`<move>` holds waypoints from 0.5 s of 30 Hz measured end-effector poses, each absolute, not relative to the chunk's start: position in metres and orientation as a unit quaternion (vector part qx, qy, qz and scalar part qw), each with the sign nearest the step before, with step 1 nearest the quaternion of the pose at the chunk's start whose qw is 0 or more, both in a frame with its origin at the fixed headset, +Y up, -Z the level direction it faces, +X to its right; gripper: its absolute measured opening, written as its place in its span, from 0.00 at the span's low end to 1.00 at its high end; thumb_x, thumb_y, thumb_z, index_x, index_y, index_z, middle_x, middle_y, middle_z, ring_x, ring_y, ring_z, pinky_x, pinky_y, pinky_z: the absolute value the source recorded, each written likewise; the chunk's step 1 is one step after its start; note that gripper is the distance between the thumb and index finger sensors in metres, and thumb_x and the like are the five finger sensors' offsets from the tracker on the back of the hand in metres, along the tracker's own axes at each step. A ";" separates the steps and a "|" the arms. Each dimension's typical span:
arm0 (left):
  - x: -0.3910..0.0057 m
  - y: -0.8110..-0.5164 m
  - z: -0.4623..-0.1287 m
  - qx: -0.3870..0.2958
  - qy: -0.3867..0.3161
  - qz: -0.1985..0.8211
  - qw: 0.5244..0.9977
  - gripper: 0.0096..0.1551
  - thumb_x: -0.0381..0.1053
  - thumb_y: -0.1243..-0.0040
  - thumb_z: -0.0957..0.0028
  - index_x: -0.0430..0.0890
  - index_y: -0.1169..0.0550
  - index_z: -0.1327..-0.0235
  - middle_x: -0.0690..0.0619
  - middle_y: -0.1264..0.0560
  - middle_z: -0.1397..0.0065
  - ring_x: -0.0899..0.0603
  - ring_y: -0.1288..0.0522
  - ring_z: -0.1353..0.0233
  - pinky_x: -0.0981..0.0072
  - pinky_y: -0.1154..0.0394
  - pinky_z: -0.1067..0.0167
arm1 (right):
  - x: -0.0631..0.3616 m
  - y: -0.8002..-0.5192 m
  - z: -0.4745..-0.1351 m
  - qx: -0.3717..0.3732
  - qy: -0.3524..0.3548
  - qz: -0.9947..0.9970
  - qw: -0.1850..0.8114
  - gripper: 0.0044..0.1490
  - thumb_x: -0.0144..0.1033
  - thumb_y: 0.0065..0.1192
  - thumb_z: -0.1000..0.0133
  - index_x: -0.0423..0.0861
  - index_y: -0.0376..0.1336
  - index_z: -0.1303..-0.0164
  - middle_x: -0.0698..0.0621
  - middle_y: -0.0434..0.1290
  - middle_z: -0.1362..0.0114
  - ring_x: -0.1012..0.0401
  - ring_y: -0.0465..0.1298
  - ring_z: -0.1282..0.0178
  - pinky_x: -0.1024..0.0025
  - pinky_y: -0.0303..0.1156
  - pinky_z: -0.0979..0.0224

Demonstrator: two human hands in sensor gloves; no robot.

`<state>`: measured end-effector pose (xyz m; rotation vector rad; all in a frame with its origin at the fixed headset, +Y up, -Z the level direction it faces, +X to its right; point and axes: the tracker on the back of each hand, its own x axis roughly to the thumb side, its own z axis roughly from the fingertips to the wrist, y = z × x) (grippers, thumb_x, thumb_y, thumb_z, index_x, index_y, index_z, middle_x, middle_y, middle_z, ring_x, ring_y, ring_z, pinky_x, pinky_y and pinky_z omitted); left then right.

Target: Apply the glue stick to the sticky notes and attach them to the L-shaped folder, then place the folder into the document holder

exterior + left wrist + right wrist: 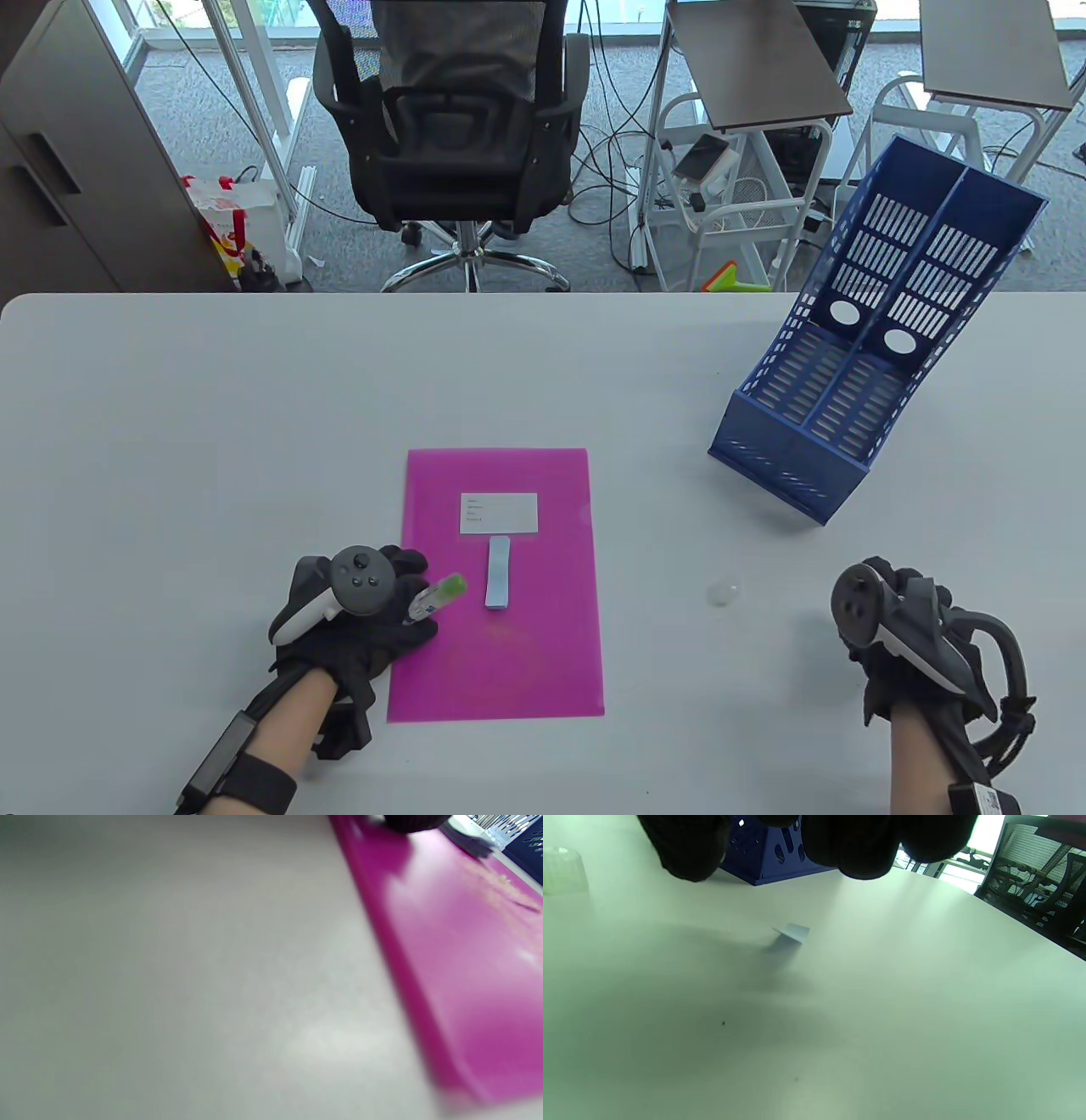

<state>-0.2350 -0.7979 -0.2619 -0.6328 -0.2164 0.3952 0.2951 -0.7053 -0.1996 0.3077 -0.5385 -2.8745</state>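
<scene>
An office workspace seen from above a pale grey table [254,407].

A black mesh swivel chair [450,110] stood on grey carpet [594,246] beyond the table's far edge, flanked by a dark cabinet [76,170] at left and white metal stands [747,170] at right. Cables [611,170] trailed across the floor, and daylight came through windows [221,17] at the back.

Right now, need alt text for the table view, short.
A gloved left hand holds an uncapped green-tipped glue stick over a magenta L-shaped plastic folder lying flat on a white table, beside a pale blue sticky-note strip. The right hand rests idle; a blue slotted document holder stands far right.
</scene>
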 end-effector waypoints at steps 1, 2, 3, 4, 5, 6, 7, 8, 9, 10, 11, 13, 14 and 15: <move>-0.235 -0.798 -0.262 -0.308 -0.106 0.192 0.926 0.29 0.61 0.48 0.43 0.60 0.45 0.34 0.71 0.64 0.19 0.55 0.70 0.16 0.56 0.76 0.24 | 0.297 -0.713 -0.197 0.109 -0.189 -0.969 0.112 0.49 0.50 0.63 0.40 0.48 0.42 0.17 0.38 0.55 0.15 0.42 0.63 0.20 0.36 0.60 0.23; -0.235 -0.798 -0.262 -0.308 -0.106 0.192 0.926 0.29 0.61 0.48 0.43 0.60 0.45 0.34 0.71 0.64 0.19 0.55 0.70 0.16 0.56 0.76 0.24 | 0.297 -0.716 -0.196 0.111 -0.188 -0.968 0.120 0.48 0.49 0.63 0.40 0.49 0.42 0.17 0.39 0.55 0.15 0.43 0.63 0.21 0.37 0.60 0.23; -0.235 -0.798 -0.262 -0.309 -0.105 0.193 0.925 0.29 0.61 0.48 0.43 0.60 0.45 0.34 0.71 0.64 0.19 0.55 0.70 0.16 0.56 0.76 0.24 | 0.297 -0.723 -0.195 0.112 -0.180 -0.967 0.139 0.47 0.48 0.63 0.40 0.49 0.43 0.18 0.40 0.56 0.16 0.44 0.65 0.23 0.38 0.61 0.23; -0.235 -0.798 -0.262 -0.309 -0.105 0.193 0.925 0.29 0.61 0.49 0.43 0.60 0.45 0.34 0.71 0.64 0.19 0.55 0.70 0.16 0.56 0.76 0.24 | 0.298 -0.728 -0.196 0.116 -0.170 -0.966 0.157 0.45 0.46 0.63 0.40 0.48 0.44 0.19 0.41 0.58 0.18 0.46 0.67 0.25 0.40 0.63 0.24; -0.235 -0.798 -0.261 -0.309 -0.105 0.192 0.926 0.29 0.61 0.49 0.43 0.60 0.45 0.34 0.71 0.64 0.19 0.55 0.70 0.16 0.56 0.76 0.24 | 0.299 -0.730 -0.196 0.121 -0.164 -0.964 0.171 0.44 0.45 0.63 0.40 0.48 0.45 0.20 0.41 0.59 0.19 0.47 0.67 0.26 0.41 0.63 0.24; -0.235 -0.798 -0.261 -0.308 -0.105 0.192 0.926 0.29 0.61 0.48 0.43 0.60 0.45 0.34 0.71 0.64 0.19 0.55 0.70 0.16 0.56 0.76 0.24 | 0.300 -0.731 -0.197 0.125 -0.161 -0.962 0.181 0.43 0.45 0.62 0.39 0.48 0.45 0.20 0.42 0.60 0.20 0.48 0.68 0.27 0.42 0.64 0.24; -0.235 -0.798 -0.261 -0.308 -0.105 0.192 0.926 0.29 0.61 0.48 0.43 0.60 0.45 0.34 0.71 0.64 0.19 0.55 0.70 0.16 0.56 0.76 0.24 | 0.301 -0.733 -0.198 0.126 -0.156 -0.963 0.181 0.42 0.45 0.62 0.39 0.48 0.46 0.21 0.43 0.61 0.21 0.49 0.69 0.28 0.43 0.64 0.25; -0.235 -0.798 -0.261 -0.306 -0.105 0.191 0.927 0.29 0.61 0.48 0.43 0.60 0.45 0.34 0.71 0.64 0.19 0.55 0.70 0.16 0.55 0.76 0.24 | 0.303 -0.738 -0.198 0.125 -0.145 -0.966 0.175 0.41 0.44 0.62 0.39 0.48 0.47 0.22 0.43 0.62 0.22 0.50 0.70 0.30 0.44 0.65 0.25; -0.235 -0.797 -0.261 -0.303 -0.106 0.190 0.928 0.29 0.61 0.48 0.43 0.60 0.45 0.34 0.71 0.63 0.18 0.55 0.70 0.16 0.55 0.76 0.23 | 0.306 -0.742 -0.198 0.133 -0.137 -0.967 0.168 0.39 0.44 0.63 0.40 0.48 0.49 0.23 0.44 0.65 0.24 0.51 0.71 0.32 0.45 0.66 0.26; -0.234 -0.797 -0.260 -0.301 -0.108 0.188 0.929 0.29 0.60 0.48 0.43 0.60 0.44 0.34 0.70 0.63 0.18 0.54 0.69 0.16 0.54 0.74 0.23 | 0.307 -0.744 -0.197 0.144 -0.139 -0.966 0.164 0.37 0.43 0.63 0.40 0.48 0.51 0.24 0.45 0.66 0.25 0.51 0.72 0.34 0.46 0.67 0.27; -0.234 -0.797 -0.260 -0.299 -0.109 0.184 0.930 0.29 0.60 0.48 0.43 0.60 0.44 0.34 0.70 0.63 0.18 0.54 0.69 0.15 0.54 0.74 0.23 | 0.309 -0.744 -0.197 0.151 -0.140 -0.964 0.165 0.35 0.42 0.62 0.40 0.49 0.53 0.25 0.45 0.67 0.27 0.52 0.73 0.35 0.47 0.68 0.27; -0.234 -0.797 -0.259 -0.299 -0.110 0.182 0.930 0.29 0.61 0.48 0.43 0.60 0.45 0.34 0.70 0.63 0.18 0.54 0.69 0.15 0.53 0.74 0.23 | 0.311 -0.743 -0.196 0.149 -0.111 -0.967 0.174 0.25 0.40 0.61 0.39 0.51 0.61 0.32 0.49 0.74 0.33 0.56 0.78 0.41 0.53 0.72 0.31; -0.234 -0.797 -0.259 -0.300 -0.110 0.184 0.929 0.29 0.61 0.48 0.43 0.60 0.45 0.34 0.70 0.63 0.18 0.54 0.69 0.15 0.54 0.74 0.23 | 0.311 -0.743 -0.196 0.141 -0.088 -0.970 0.176 0.21 0.38 0.62 0.40 0.51 0.65 0.36 0.50 0.78 0.39 0.58 0.80 0.46 0.56 0.75 0.35; -0.233 -0.797 -0.259 -0.301 -0.110 0.184 0.929 0.29 0.61 0.48 0.43 0.60 0.45 0.34 0.70 0.63 0.18 0.54 0.69 0.15 0.54 0.74 0.23 | 0.311 -0.742 -0.196 0.141 -0.086 -0.971 0.175 0.21 0.38 0.63 0.41 0.52 0.67 0.38 0.50 0.80 0.41 0.59 0.81 0.48 0.58 0.76 0.36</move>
